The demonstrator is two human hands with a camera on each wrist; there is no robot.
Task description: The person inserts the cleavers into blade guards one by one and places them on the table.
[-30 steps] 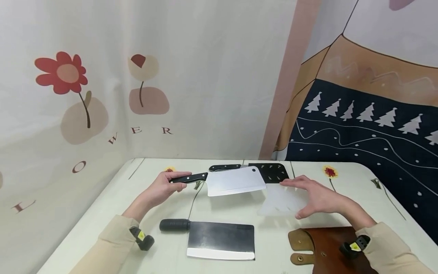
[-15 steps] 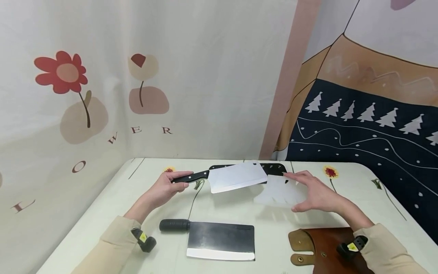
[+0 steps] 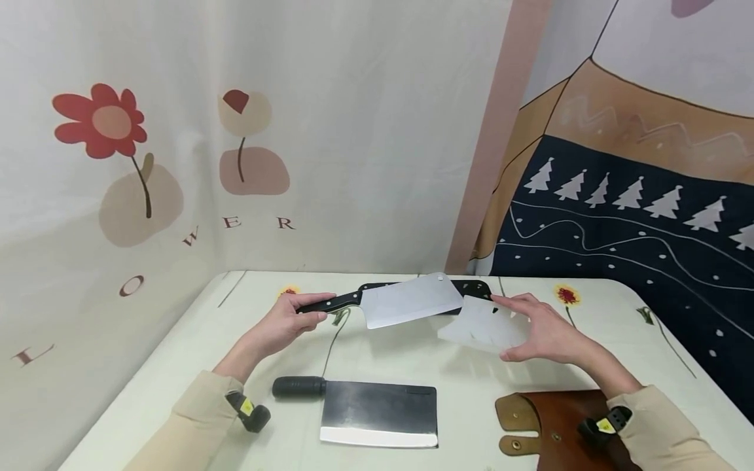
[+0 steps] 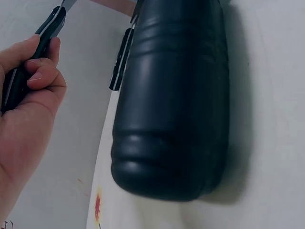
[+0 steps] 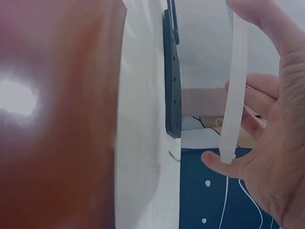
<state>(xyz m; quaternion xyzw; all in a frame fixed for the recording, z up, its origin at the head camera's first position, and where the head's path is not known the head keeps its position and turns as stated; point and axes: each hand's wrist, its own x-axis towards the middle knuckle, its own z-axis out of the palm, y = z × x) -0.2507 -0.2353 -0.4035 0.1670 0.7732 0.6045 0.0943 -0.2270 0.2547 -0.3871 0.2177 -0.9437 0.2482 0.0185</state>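
My left hand [image 3: 273, 332] grips the black riveted handle of a cleaver [image 3: 409, 302], raised above the table with its blade slanting up to the right. In my right hand [image 3: 550, 333] is a whitish, translucent, slotted blade guard [image 3: 485, 324], held between thumb and fingers. The right wrist view shows this guard [image 5: 233, 90] edge-on and thin. In the head view the blade's far end meets or overlaps the guard's left side; whether they touch I cannot tell. The left wrist view shows curled fingers [image 4: 45, 78] round the handle.
A cleaver with a ribbed black handle [image 3: 379, 412] lies in front. Behind the raised blade lies another knife, partly hidden, in a black slotted guard [image 3: 474, 288]. A brown leather sheath with snap straps [image 3: 565, 425] is at front right, under the right wrist camera.
The cleaver's blade has tilted upward and shifted slightly right. The whitish guard has risen a little with my right hand, and its left side is nearer the blade's end.
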